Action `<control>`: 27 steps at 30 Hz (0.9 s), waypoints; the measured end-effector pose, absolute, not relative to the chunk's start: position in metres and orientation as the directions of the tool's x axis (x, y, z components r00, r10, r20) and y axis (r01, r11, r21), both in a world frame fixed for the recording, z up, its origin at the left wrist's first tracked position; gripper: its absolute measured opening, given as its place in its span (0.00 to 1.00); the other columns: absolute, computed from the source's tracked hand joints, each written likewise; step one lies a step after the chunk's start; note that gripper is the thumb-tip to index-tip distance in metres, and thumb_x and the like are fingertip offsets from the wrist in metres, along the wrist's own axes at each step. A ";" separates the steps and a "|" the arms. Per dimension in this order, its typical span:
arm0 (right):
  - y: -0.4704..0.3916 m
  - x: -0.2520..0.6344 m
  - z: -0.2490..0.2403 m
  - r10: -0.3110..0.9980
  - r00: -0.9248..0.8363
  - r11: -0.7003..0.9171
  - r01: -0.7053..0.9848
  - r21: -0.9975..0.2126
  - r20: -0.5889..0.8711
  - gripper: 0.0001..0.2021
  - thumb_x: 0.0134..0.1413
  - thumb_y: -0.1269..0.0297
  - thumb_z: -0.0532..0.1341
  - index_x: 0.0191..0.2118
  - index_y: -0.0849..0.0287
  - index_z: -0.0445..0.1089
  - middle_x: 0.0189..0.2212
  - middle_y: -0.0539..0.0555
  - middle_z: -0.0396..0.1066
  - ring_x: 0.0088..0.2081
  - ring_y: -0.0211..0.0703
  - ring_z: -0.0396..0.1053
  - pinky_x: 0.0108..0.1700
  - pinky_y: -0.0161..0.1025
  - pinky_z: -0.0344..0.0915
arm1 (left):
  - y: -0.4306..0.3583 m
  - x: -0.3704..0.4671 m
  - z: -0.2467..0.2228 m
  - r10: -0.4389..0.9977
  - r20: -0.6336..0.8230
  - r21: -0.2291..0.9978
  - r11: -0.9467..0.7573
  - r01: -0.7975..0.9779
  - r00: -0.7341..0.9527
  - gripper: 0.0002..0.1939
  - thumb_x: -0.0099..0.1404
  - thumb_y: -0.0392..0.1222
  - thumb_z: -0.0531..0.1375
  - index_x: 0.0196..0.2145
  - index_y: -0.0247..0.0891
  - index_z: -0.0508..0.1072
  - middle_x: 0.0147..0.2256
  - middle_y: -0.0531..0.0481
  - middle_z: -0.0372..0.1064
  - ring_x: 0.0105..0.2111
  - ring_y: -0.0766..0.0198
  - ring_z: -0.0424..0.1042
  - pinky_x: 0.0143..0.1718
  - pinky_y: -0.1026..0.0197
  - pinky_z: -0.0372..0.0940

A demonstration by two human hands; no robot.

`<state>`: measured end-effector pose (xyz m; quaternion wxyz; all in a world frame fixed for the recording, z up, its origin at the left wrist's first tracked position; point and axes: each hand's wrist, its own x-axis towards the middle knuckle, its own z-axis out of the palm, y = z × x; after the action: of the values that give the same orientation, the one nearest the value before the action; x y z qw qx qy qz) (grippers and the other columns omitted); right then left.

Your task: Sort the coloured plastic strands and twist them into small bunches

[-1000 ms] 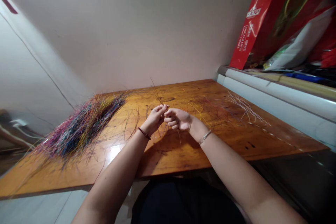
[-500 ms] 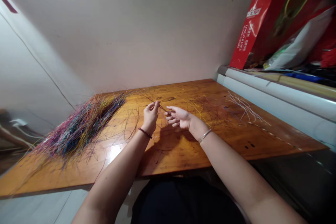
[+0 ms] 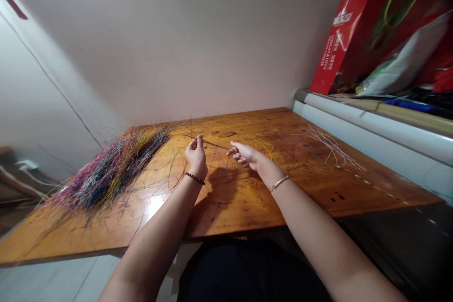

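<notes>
Dark clothing (image 3: pixel 247 269) shows at the bottom, below the near edge of a varnished wooden table (image 3: pixel 226 222). Both forearms reach in over the tabletop, a dark red bead bracelet (image 3: pixel 194 178) on the left wrist and a silver bangle (image 3: pixel 279 183) on the right. The left hand (image 3: pixel 196 155) is pinched, thumb against bent forefinger, grasping a few thin brown strands (image 3: pixel 215 144). These run above the table from that pinch across to the fingertips of the right hand (image 3: pixel 244 155), whose thumb is extended and whose fingers curl loosely; whether they grip the strands, I cannot tell. One thin end sticks up above the left hand.

To the left lies a thick, tangled bundle of multicoloured strands (image 3: pixel 109 170), with loose ones scattered beside it. Just beyond the right hand are yellow strands (image 3: pixel 268 147), and farther right a fan of white strands (image 3: pixel 331 144). A red carton (image 3: pixel 348 37) lettered "LONGAN & LOTUS" stands on a raised surface at the far right, beside a white plastic package (image 3: pixel 406 59). A pale wall (image 3: pixel 212 47) rises behind the table.
</notes>
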<state>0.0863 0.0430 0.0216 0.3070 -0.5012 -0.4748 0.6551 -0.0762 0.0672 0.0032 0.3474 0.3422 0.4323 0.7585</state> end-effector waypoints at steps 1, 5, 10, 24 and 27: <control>0.044 0.088 0.021 0.902 -0.264 -0.328 0.099 -0.939 -0.343 0.25 0.61 0.46 0.44 0.30 0.62 0.66 0.15 0.43 0.47 0.13 0.27 0.37 0.18 0.31 0.32 | 0.068 -0.077 0.003 0.810 0.232 0.887 -0.403 -0.224 -0.538 0.20 0.51 0.55 0.64 0.26 0.32 0.69 0.21 0.57 0.57 0.24 0.73 0.58 0.28 0.68 0.55; 0.053 0.096 0.016 0.988 -0.024 -0.139 0.302 -0.943 -0.154 0.29 0.60 0.45 0.44 0.26 0.63 0.69 0.14 0.47 0.53 0.15 0.30 0.46 0.20 0.33 0.42 | 0.072 -0.079 -0.001 0.756 0.272 0.864 -0.464 -0.195 -0.596 0.19 0.52 0.53 0.64 0.25 0.32 0.69 0.24 0.54 0.62 0.27 0.72 0.62 0.34 0.66 0.58; 0.063 0.104 0.009 0.991 0.115 -0.012 0.545 -0.838 0.061 0.25 0.57 0.49 0.49 0.19 0.60 0.69 0.15 0.50 0.60 0.20 0.36 0.56 0.26 0.35 0.50 | 0.076 -0.082 -0.003 0.736 0.274 0.859 -0.476 -0.187 -0.619 0.18 0.53 0.53 0.63 0.24 0.33 0.68 0.24 0.54 0.61 0.27 0.72 0.61 0.34 0.66 0.57; 0.060 0.124 0.018 0.979 0.186 0.068 0.081 -0.994 0.082 0.17 0.49 0.52 0.60 0.21 0.58 0.59 0.12 0.40 0.42 0.15 0.28 0.39 0.18 0.31 0.36 | 0.074 -0.083 -0.006 0.761 0.219 0.877 -0.427 -0.219 -0.610 0.20 0.53 0.55 0.63 0.21 0.34 0.63 0.21 0.58 0.53 0.24 0.73 0.53 0.29 0.66 0.52; 0.065 0.129 0.016 0.941 0.309 0.121 0.079 -0.990 0.139 0.19 0.47 0.48 0.60 0.21 0.58 0.58 0.12 0.41 0.44 0.15 0.29 0.42 0.18 0.31 0.40 | 0.073 -0.083 -0.005 0.762 0.206 0.887 -0.411 -0.211 -0.614 0.22 0.53 0.55 0.63 0.20 0.35 0.61 0.20 0.58 0.50 0.23 0.73 0.51 0.27 0.66 0.51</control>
<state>0.1290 0.0650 0.0162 0.5902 -0.5535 -0.4605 0.3650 -0.0826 0.0734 -0.0055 0.3117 0.3097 0.4445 0.7806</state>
